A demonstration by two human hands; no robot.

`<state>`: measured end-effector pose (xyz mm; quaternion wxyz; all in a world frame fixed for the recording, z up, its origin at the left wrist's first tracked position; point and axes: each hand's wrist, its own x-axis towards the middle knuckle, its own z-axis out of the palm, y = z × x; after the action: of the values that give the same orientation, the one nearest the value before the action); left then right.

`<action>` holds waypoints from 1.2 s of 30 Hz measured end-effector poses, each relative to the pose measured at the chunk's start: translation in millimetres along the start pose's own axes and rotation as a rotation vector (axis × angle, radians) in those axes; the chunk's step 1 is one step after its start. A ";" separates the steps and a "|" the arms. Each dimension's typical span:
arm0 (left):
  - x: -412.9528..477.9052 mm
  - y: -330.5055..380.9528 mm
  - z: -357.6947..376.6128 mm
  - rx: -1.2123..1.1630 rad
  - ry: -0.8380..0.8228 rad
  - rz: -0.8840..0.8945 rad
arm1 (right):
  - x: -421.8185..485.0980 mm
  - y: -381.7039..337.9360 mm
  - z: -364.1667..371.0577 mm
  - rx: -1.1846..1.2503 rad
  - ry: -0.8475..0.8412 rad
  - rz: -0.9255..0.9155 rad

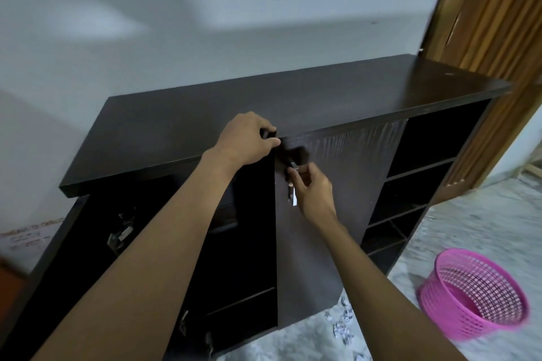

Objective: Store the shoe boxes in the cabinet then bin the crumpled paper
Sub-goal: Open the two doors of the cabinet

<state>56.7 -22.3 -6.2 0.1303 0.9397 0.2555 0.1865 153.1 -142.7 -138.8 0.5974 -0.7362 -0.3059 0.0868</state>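
Observation:
A dark brown cabinet (181, 123) stands against the wall in the head view. My left hand (249, 141) grips the top corner of the middle door panel, just under the cabinet's top. My right hand (312, 187) is closed on the metal handle (293, 182) of the right door (331, 228). The left compartment stands open and dark; what it holds cannot be made out. Several crumpled paper balls (343, 325) lie on the floor below the right door. A pink mesh basket (475, 296) sits on the floor to the right.
Open shelves (416, 173) fill the cabinet's right end. A wooden door frame (492, 38) rises at the far right. The floor is pale and marbled. An orange-brown object shows at the left edge near the floor.

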 end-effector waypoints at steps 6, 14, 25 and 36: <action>1.2 4.7 6.7 -0.091 -0.009 -0.091 | -16.3 0.1 -15.9 0.063 -0.038 0.016; 3.4 3.1 10.1 -0.154 -0.008 -0.127 | -63.2 -8.4 -31.6 -0.126 0.181 0.045; 4.3 1.8 12.2 -0.154 -0.005 -0.123 | -93.7 -10.9 -46.4 -0.200 0.274 -0.052; -22.9 71.5 51.2 -0.078 0.140 0.166 | -136.7 25.0 -147.1 -0.331 0.509 -0.339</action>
<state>90.6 -101.8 -34.2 0.1326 0.9366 0.1779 0.2713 125.3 -342.6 -154.8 0.5329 -0.7600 -0.2750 -0.2506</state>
